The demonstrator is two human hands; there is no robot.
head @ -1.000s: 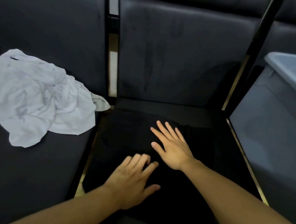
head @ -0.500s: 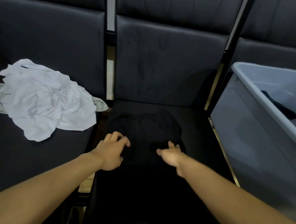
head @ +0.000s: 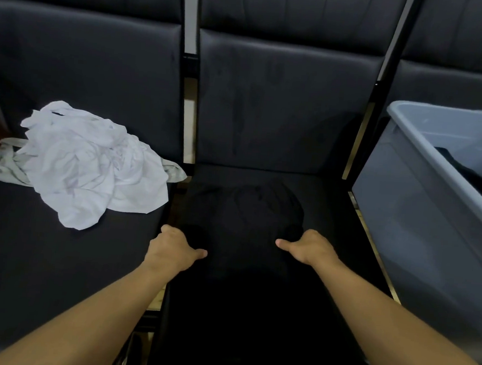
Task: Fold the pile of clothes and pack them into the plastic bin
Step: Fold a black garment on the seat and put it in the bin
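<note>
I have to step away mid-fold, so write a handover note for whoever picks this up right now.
Left hand: fingers curled into the left edge of the black garment on the middle seat.
Right hand: same grip on its right side.
White clothes pile: crumpled on the left seat, untouched.
Plastic bin: on the right, one dark item already inside.
Done: one piece packed; the black garment looks folded.
Left: move it to the bin, then fold and pack the white pile.
</note>
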